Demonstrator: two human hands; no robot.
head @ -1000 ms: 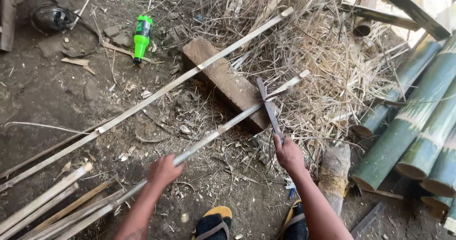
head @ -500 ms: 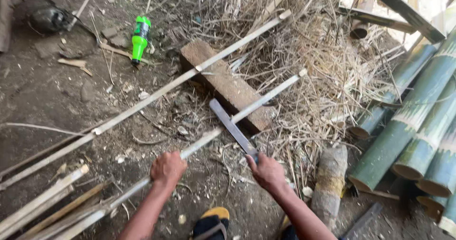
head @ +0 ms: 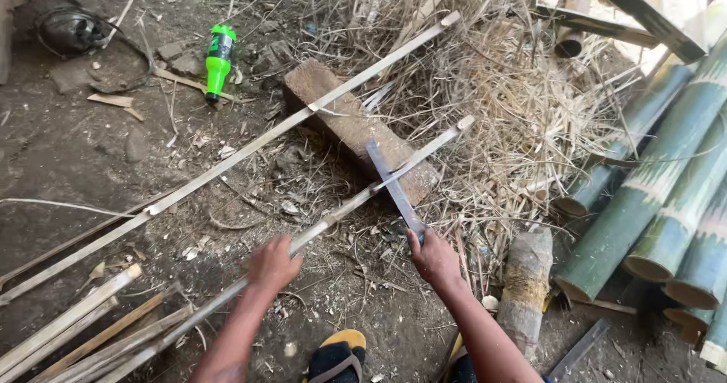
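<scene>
The left hand (head: 273,264) grips a long, pale split bamboo strip (head: 356,203), fingers wrapped around it. The strip runs up and to the right, and its far part rests on a brown rectangular wooden block (head: 356,129) lying on the dirt. The right hand (head: 434,258) is clenched around the handle of a long grey metal blade (head: 392,186), which crosses the strip just at the block's near end. A second pale bamboo strip (head: 250,152) lies across the block's far end. A green plastic bottle (head: 218,61) lies left of the block; thick green bamboo poles (head: 666,201) are stacked well to its right.
</scene>
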